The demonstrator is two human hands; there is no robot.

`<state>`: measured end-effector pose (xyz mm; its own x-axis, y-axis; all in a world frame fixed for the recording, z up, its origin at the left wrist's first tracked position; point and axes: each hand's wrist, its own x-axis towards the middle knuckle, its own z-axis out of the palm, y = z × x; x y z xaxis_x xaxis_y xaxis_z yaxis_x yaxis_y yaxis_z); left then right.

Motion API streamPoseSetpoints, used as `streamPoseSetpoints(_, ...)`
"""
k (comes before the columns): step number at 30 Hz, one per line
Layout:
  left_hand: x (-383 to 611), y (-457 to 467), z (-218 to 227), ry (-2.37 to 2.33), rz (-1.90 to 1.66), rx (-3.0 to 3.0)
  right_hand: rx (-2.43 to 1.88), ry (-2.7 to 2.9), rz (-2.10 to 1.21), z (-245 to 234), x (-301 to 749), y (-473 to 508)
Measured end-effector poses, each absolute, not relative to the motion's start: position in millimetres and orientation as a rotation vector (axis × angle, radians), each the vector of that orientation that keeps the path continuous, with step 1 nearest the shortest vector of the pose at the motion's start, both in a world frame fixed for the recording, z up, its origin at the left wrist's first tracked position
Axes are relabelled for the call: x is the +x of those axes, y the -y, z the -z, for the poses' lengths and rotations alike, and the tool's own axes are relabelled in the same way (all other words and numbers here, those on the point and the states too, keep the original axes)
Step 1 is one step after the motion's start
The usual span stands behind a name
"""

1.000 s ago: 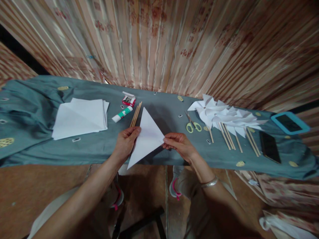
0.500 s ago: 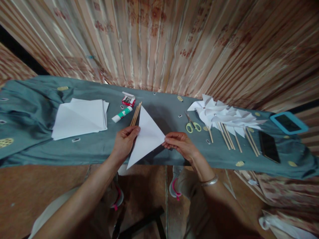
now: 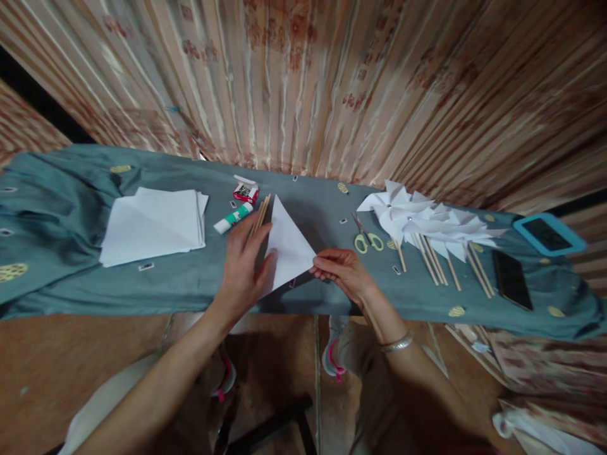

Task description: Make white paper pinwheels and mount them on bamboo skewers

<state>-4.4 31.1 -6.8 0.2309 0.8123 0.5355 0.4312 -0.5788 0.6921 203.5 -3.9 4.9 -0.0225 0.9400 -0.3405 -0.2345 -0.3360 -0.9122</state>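
A white sheet of paper folded into a triangle is between my hands over the cloth-covered table. My right hand pinches its right corner between thumb and fingers. At the paper's left edge is my left hand, fingers apart, with the thumb by the fold; it hides the lower left part of the sheet. Several thin wooden sticks lie just past my left fingers. Beside them are a green and white glue stick and an open red box of small metal pieces.
A stack of white paper lies on the left. Scissors with pale green handles rest right of centre. Farther right are several white paper pinwheels on sticks, a black phone and a blue-framed tablet. A curtain hangs behind.
My left hand has let go of the paper's left edge, and its fingers have spread and moved up along it. The folded sheet has turned slightly. My right hand keeps its pinch.
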Motion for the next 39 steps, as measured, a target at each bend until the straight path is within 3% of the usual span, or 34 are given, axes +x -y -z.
streamPoseSetpoints(3,-3.2,-19.0,3.2,-0.971,-1.128,2.387,-1.284,0.824,-1.530,-4.5,201.6,2.3)
streamPoseSetpoints(7,5.2,-9.6,4.8,-0.970,-1.030,2.247,-1.265,0.862,-1.498,-2.6,195.3,0.3)
streamPoseSetpoints(21,27.7,-18.5,1.0,-0.886,-1.110,1.270,-1.093,0.891,-1.387,-5.0,172.9,-8.1)
streamPoseSetpoints(39,8.8,-46.1,3.7,-1.183,-1.205,1.128,-1.165,0.830,-1.342,-14.9,192.1,-3.5)
